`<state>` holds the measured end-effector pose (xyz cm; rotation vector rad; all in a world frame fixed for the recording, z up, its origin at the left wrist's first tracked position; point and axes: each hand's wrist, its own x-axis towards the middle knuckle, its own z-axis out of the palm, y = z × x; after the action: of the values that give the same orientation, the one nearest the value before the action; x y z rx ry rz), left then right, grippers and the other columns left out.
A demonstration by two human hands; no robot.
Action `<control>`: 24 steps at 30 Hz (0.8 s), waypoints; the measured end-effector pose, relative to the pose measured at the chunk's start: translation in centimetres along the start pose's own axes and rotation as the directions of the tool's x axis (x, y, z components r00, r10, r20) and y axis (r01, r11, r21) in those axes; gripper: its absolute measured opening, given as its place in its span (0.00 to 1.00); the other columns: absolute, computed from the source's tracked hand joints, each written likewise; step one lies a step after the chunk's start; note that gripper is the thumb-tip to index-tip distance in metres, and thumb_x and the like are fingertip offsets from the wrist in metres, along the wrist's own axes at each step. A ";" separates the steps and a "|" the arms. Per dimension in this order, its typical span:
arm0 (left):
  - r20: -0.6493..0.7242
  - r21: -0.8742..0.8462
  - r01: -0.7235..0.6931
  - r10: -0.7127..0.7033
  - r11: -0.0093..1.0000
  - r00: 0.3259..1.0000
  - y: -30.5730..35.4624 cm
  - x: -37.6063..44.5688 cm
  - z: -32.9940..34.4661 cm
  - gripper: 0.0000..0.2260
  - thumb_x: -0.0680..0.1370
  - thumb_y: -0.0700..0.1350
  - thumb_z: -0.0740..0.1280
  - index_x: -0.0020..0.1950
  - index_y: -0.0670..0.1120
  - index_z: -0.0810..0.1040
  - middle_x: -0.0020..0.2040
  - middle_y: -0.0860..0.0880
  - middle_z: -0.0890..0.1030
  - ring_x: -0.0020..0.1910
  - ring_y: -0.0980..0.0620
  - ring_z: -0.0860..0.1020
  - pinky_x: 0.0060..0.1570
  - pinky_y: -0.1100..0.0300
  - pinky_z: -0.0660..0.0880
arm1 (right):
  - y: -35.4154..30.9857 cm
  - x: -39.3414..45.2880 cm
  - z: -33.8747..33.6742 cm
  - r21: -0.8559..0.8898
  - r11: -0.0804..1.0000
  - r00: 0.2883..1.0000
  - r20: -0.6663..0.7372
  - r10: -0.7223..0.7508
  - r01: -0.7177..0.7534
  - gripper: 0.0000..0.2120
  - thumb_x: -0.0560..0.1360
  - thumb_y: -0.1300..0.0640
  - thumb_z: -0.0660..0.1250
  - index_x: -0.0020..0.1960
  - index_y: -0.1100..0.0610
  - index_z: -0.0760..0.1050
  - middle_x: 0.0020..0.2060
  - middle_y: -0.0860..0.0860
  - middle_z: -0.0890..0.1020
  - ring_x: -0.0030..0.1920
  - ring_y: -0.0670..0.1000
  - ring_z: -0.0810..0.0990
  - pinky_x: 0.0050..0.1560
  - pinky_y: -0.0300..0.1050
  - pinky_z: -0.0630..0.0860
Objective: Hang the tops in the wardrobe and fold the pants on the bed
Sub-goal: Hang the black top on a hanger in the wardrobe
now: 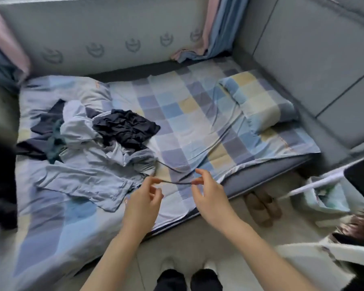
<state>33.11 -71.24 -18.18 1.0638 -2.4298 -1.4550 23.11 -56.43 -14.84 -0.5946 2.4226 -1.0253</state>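
Note:
A pile of clothes lies on the left half of the bed [198,114]: a light blue top [86,179] spread flat in front, a crumpled dark navy garment [124,129] behind it, and another dark piece [46,122] at the far left. My left hand [144,198] and my right hand [206,192] hover over the bed's front edge. Between them runs a thin dark cord [177,182], pinched at each end by thumb and forefinger. The cord trails back toward the striped light blue cloth [141,160] in the pile.
A checked pillow [261,97] lies at the right end of the bed. A grey padded wall [303,49] stands behind and to the right. Brown slippers [261,204] sit on the floor under the bed's edge. A white rack bar [324,181] and a cat [355,238] are at lower right.

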 end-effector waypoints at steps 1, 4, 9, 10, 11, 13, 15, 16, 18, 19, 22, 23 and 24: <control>-0.013 -0.018 0.058 -0.058 0.998 0.998 -1.7 0.5 -1.2 0.08 0.79 0.42 0.63 0.51 0.55 0.74 0.37 0.53 0.82 0.38 0.53 0.80 0.42 0.48 0.78 | -0.7 1.1 1.8 -0.011 1.000 0.998 0.056 -0.004 0.005 0.19 0.80 0.57 0.59 0.70 0.55 0.64 0.54 0.49 0.76 0.59 0.51 0.73 0.52 0.41 0.66; -0.069 -0.092 0.184 -0.190 0.979 0.979 -5.8 1.6 -3.3 0.10 0.78 0.40 0.64 0.47 0.56 0.74 0.34 0.53 0.81 0.36 0.52 0.81 0.42 0.50 0.79 | -1.9 4.2 5.7 -0.043 0.999 0.986 0.166 -0.006 0.014 0.17 0.80 0.57 0.60 0.68 0.55 0.66 0.51 0.47 0.75 0.60 0.51 0.73 0.51 0.38 0.64; -0.088 -0.170 0.378 -0.396 0.910 0.914 -10.7 4.6 -5.0 0.12 0.78 0.38 0.64 0.46 0.56 0.74 0.36 0.51 0.83 0.38 0.49 0.82 0.44 0.53 0.77 | -3.4 10.3 10.0 -0.104 0.995 0.953 0.301 0.018 0.014 0.16 0.80 0.56 0.59 0.67 0.54 0.67 0.55 0.49 0.77 0.59 0.51 0.74 0.48 0.39 0.63; -0.089 -0.181 0.404 -0.424 0.897 0.901 -11.3 5.5 -5.3 0.11 0.78 0.38 0.65 0.45 0.56 0.74 0.37 0.50 0.83 0.39 0.48 0.82 0.45 0.53 0.77 | -3.5 11.6 10.6 -0.110 0.994 0.949 0.315 0.022 0.014 0.17 0.80 0.56 0.59 0.67 0.55 0.67 0.56 0.50 0.78 0.59 0.52 0.75 0.50 0.40 0.65; -0.104 -0.188 0.421 -0.444 0.887 0.890 -12.1 6.9 -5.7 0.10 0.78 0.39 0.65 0.45 0.56 0.74 0.39 0.49 0.83 0.40 0.47 0.82 0.46 0.53 0.77 | -3.7 13.5 11.4 -0.115 0.993 0.941 0.337 0.021 0.019 0.17 0.79 0.56 0.59 0.67 0.55 0.67 0.55 0.50 0.78 0.58 0.52 0.75 0.52 0.42 0.68; -0.117 -0.177 0.438 -0.461 0.881 0.880 -13.4 9.6 -6.1 0.09 0.78 0.40 0.66 0.45 0.56 0.75 0.41 0.48 0.82 0.43 0.47 0.81 0.48 0.53 0.76 | -4.0 17.0 12.6 -0.124 0.992 0.927 0.373 0.025 0.023 0.16 0.80 0.55 0.59 0.67 0.54 0.67 0.54 0.50 0.78 0.56 0.51 0.76 0.51 0.43 0.70; -0.125 -0.169 0.447 -0.469 0.879 0.875 -14.5 12.7 -6.6 0.06 0.78 0.41 0.65 0.48 0.53 0.75 0.43 0.48 0.81 0.45 0.48 0.80 0.47 0.54 0.75 | -4.1 20.9 13.8 -0.146 0.988 0.918 0.396 0.018 0.044 0.16 0.80 0.56 0.58 0.67 0.54 0.67 0.49 0.48 0.78 0.48 0.50 0.76 0.44 0.43 0.69; -0.124 -0.169 0.448 -0.470 0.878 0.874 -15.0 13.9 -6.7 0.05 0.79 0.41 0.65 0.50 0.52 0.76 0.44 0.49 0.81 0.45 0.49 0.80 0.47 0.54 0.75 | -4.1 22.5 14.3 -0.165 0.985 0.917 0.400 0.013 0.058 0.16 0.80 0.56 0.58 0.67 0.54 0.67 0.47 0.48 0.78 0.45 0.50 0.75 0.42 0.44 0.68; -0.140 -0.143 0.459 -0.477 0.877 0.868 -16.3 17.1 -7.0 0.05 0.79 0.41 0.64 0.52 0.49 0.76 0.45 0.51 0.79 0.45 0.49 0.78 0.47 0.52 0.75 | -4.0 26.2 15.9 -0.200 0.977 0.916 0.402 0.014 0.072 0.16 0.80 0.56 0.58 0.67 0.56 0.68 0.47 0.49 0.78 0.46 0.50 0.75 0.44 0.45 0.69; -0.152 -0.114 0.468 -0.481 0.876 0.863 -17.0 18.8 -7.2 0.05 0.79 0.40 0.63 0.53 0.48 0.76 0.45 0.51 0.78 0.45 0.49 0.77 0.48 0.52 0.74 | -3.8 28.1 16.8 -0.220 0.972 0.915 0.404 0.014 0.083 0.16 0.80 0.56 0.58 0.66 0.56 0.69 0.49 0.51 0.80 0.49 0.52 0.77 0.46 0.46 0.70; -0.151 -0.050 0.470 -0.471 0.881 0.869 -19.7 23.5 -7.3 0.06 0.79 0.41 0.62 0.54 0.48 0.76 0.49 0.50 0.78 0.47 0.48 0.77 0.50 0.52 0.75 | -2.6 33.5 20.1 -0.264 0.962 0.921 0.389 0.036 0.074 0.16 0.79 0.56 0.58 0.66 0.59 0.69 0.55 0.55 0.80 0.57 0.57 0.76 0.51 0.46 0.69; -0.142 -0.025 0.464 -0.462 0.886 0.875 -20.0 24.5 -7.4 0.07 0.79 0.42 0.61 0.56 0.48 0.75 0.51 0.51 0.77 0.48 0.48 0.77 0.51 0.51 0.75 | -2.3 34.7 20.7 -0.279 0.958 0.920 0.389 0.048 0.068 0.16 0.80 0.56 0.58 0.66 0.59 0.69 0.56 0.56 0.79 0.57 0.57 0.76 0.52 0.46 0.69; -0.134 0.004 0.451 -0.446 0.893 0.885 -21.1 26.1 -7.4 0.07 0.80 0.42 0.61 0.57 0.48 0.75 0.53 0.51 0.76 0.49 0.49 0.77 0.52 0.51 0.75 | -2.0 36.3 21.9 -0.294 0.953 0.917 0.395 0.054 0.071 0.16 0.80 0.55 0.58 0.65 0.59 0.69 0.56 0.57 0.79 0.57 0.58 0.76 0.52 0.46 0.70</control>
<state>27.51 -98.92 -37.74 1.7634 -2.2171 -1.3986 6.08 -89.47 -35.38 -0.8286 2.2157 -0.4697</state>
